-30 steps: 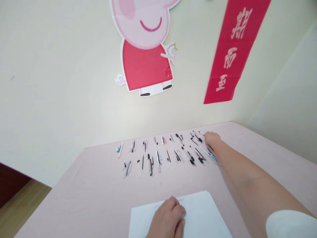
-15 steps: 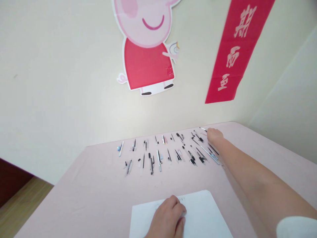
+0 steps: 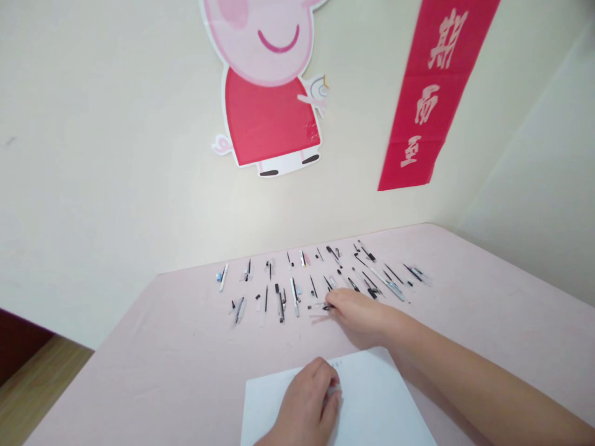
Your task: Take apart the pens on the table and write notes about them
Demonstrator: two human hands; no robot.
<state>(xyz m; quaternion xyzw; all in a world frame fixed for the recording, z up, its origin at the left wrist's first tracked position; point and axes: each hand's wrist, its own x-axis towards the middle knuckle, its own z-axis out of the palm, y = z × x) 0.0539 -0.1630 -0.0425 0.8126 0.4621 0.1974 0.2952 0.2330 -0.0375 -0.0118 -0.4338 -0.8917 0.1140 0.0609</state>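
Note:
My right hand (image 3: 356, 310) is closed on a clear pen piece (image 3: 318, 306) with dark parts, which sticks out to the left of the fingertips above the table. Its shadow falls just below it. The fingers hide the rest of what they grip. My left hand (image 3: 309, 393) rests curled on a sheet of white paper (image 3: 372, 396) near the table's front. Something small and greyish shows between its thumb and fingers, too hidden to name. Faint marks run along the paper's top edge. Beyond the hands lie two rows of taken-apart pens, among them a black pen (image 3: 279, 302).
A pink-covered table (image 3: 153, 347) stands against a pale wall. At the left end of the rows lies a white pen (image 3: 224, 277) by a blue piece; at the right end are clear pen parts (image 3: 421, 274). A pig cutout (image 3: 274, 118) and a red banner (image 3: 427, 124) hang on the wall.
My right hand has come from the far right of the table toward the middle, carrying the pen piece nearer the paper. My left hand stays on the paper. The view has shifted slightly.

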